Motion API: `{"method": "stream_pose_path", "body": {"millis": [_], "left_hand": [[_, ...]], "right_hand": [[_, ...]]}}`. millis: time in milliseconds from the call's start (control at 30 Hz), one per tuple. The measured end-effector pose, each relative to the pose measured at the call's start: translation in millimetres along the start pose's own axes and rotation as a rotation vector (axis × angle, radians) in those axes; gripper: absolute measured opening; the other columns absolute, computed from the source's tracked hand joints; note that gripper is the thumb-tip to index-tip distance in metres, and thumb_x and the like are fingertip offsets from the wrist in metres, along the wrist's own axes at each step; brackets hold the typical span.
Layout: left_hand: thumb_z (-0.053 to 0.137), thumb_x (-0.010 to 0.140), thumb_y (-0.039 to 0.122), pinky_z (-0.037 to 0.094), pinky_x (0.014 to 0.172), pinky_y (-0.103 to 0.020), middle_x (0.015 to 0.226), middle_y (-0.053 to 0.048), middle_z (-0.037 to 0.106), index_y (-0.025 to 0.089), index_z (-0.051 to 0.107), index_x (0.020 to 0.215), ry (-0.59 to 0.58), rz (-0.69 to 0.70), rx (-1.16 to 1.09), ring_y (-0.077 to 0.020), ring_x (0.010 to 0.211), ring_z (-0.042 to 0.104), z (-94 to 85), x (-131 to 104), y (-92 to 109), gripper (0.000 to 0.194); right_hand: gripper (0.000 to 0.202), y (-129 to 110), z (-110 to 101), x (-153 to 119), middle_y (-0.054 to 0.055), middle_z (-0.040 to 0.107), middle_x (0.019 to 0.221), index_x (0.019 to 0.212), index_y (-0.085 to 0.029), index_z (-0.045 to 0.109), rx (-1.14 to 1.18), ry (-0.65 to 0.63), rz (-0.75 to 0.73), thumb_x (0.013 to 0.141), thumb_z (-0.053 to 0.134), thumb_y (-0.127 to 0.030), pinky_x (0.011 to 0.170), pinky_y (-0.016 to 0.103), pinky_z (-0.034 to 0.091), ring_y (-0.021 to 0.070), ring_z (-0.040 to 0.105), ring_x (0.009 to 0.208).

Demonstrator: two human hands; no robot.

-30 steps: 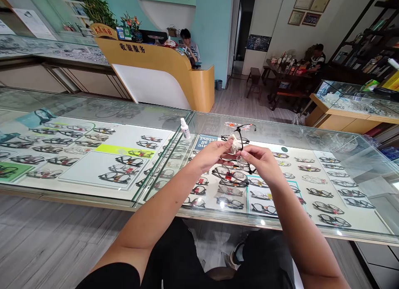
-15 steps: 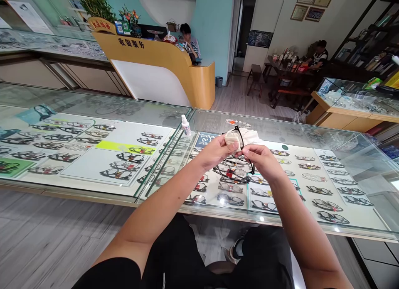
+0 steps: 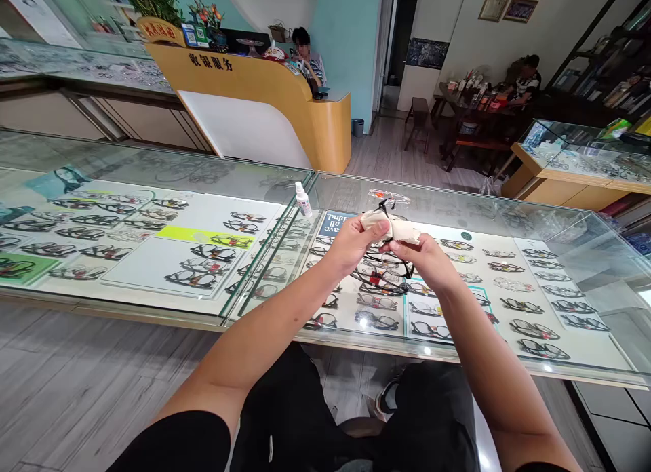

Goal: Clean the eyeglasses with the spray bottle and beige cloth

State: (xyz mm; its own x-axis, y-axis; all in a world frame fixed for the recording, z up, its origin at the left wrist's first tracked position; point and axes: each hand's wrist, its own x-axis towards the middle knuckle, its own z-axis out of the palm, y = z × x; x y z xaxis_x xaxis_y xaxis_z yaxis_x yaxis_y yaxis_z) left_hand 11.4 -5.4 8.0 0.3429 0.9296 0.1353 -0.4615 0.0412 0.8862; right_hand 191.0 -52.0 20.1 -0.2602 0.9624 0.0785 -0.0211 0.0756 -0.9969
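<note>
Over the glass counter, my left hand [image 3: 353, 241] is closed with its thumb pressing a cream cloth [image 3: 405, 232] around part of a pair of black eyeglasses [image 3: 409, 269]. One dark piece of the glasses sticks up past the cloth, and another hangs down below my fingers. Most of the lenses are hidden by cloth and fingers. My right hand [image 3: 426, 260] pinches the glasses just below the cloth, its fingertips close to my left thumb. To the left of my hands, a small white spray bottle [image 3: 303, 201] stands upright on the glass.
Beneath the glass top [image 3: 285, 326] lie rows of eyeglasses. A clear-and-red pair [image 3: 389, 197] lies beyond my hands. Past the counter are a wooden cashier desk [image 3: 330, 129] with a person behind it, and a dark table [image 3: 470, 106] where another person sits.
The black glasses have turned a little in my hands, and the cloth now covers the part that crossed in front of it. Both hands stay close together; the view has shifted slightly.
</note>
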Motion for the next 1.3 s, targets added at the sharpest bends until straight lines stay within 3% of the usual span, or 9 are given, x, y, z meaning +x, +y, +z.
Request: {"method": "stream_pose_path", "body": {"millis": [67,167,300,433,633,833,1067,1200,1300], "left_hand": [[0.096,0.072,0.066,0.042,0.059,-0.025,0.068,0.002,0.060,0.015,0.068,0.077,0.042,0.019,0.014,-0.0095,0.065,0.052,-3.9,3,-1,0.059],[0.093,0.077,0.066,0.047,0.065,-0.026,0.073,-0.001,0.064,0.014,0.071,0.080,-0.027,-0.003,-0.004,-0.0109,0.069,0.057,-9.6,4,5,0.056],[0.103,0.071,0.040,0.053,0.083,-0.027,0.093,-0.004,0.075,0.014,0.077,0.103,-0.133,-0.060,-0.024,-0.0137,0.086,0.067,-13.4,2,16,0.049],[0.106,0.065,0.030,0.053,0.089,-0.030,0.102,-0.005,0.078,0.015,0.075,0.111,-0.095,-0.006,0.025,-0.0168,0.092,0.070,-12.9,2,14,0.058],[0.106,0.062,0.047,0.051,0.078,-0.028,0.087,-0.002,0.075,0.016,0.074,0.098,-0.010,0.072,0.043,-0.0150,0.081,0.066,-7.8,3,3,0.058],[0.088,0.078,0.073,0.046,0.074,-0.026,0.075,0.001,0.064,0.016,0.070,0.081,0.011,0.139,0.088,-0.0120,0.074,0.057,-6.0,2,8,0.060],[0.104,0.069,0.045,0.051,0.078,-0.028,0.089,-0.003,0.075,0.016,0.073,0.103,-0.216,-0.010,0.124,-0.0146,0.079,0.067,-13.0,-2,16,0.054],[0.105,0.064,0.051,0.050,0.070,-0.027,0.082,-0.001,0.072,0.016,0.072,0.093,-0.135,0.064,0.090,-0.0131,0.072,0.063,-7.5,-2,7,0.057],[0.098,0.071,0.064,0.049,0.071,-0.027,0.077,0.001,0.067,0.016,0.071,0.085,-0.043,0.125,0.077,-0.0120,0.072,0.061,-3.5,-1,3,0.057]], "right_hand": [[0.044,-2,1,1,0.006,0.084,0.095,0.094,-0.023,0.087,-0.012,-0.004,-0.004,0.080,0.089,-0.065,0.100,0.041,0.053,0.0274,0.073,0.105],[0.044,-2,-1,2,0.006,0.083,0.090,0.087,-0.023,0.087,-0.013,0.032,-0.011,0.080,0.088,-0.067,0.100,0.041,0.053,0.0266,0.072,0.102],[0.039,1,-6,3,0.006,0.083,0.091,0.086,-0.024,0.087,0.003,0.113,-0.044,0.081,0.088,-0.063,0.098,0.040,0.054,0.0247,0.071,0.098],[0.039,4,-6,4,0.006,0.084,0.095,0.088,-0.025,0.086,-0.014,0.095,-0.051,0.084,0.087,-0.063,0.094,0.038,0.053,0.0231,0.069,0.096],[0.042,1,1,2,0.006,0.083,0.094,0.089,-0.024,0.088,-0.024,0.065,-0.054,0.079,0.090,-0.065,0.092,0.039,0.053,0.0238,0.071,0.093],[0.040,-5,1,-5,0.006,0.080,0.090,0.092,-0.024,0.089,-0.084,0.081,-0.095,0.084,0.088,-0.063,0.086,0.037,0.052,0.0240,0.068,0.091],[0.041,-9,-1,-6,0.004,0.077,0.084,0.085,-0.024,0.085,-0.044,0.093,-0.090,0.080,0.090,-0.064,0.090,0.039,0.053,0.0238,0.068,0.090],[0.042,-6,0,-6,0.003,0.074,0.083,0.086,-0.022,0.082,-0.118,0.084,-0.106,0.083,0.088,-0.064,0.082,0.037,0.052,0.0223,0.065,0.085],[0.044,-5,3,-8,0.004,0.074,0.083,0.086,-0.022,0.082,-0.174,0.080,-0.123,0.085,0.086,-0.066,0.082,0.038,0.053,0.0245,0.067,0.088]]}}
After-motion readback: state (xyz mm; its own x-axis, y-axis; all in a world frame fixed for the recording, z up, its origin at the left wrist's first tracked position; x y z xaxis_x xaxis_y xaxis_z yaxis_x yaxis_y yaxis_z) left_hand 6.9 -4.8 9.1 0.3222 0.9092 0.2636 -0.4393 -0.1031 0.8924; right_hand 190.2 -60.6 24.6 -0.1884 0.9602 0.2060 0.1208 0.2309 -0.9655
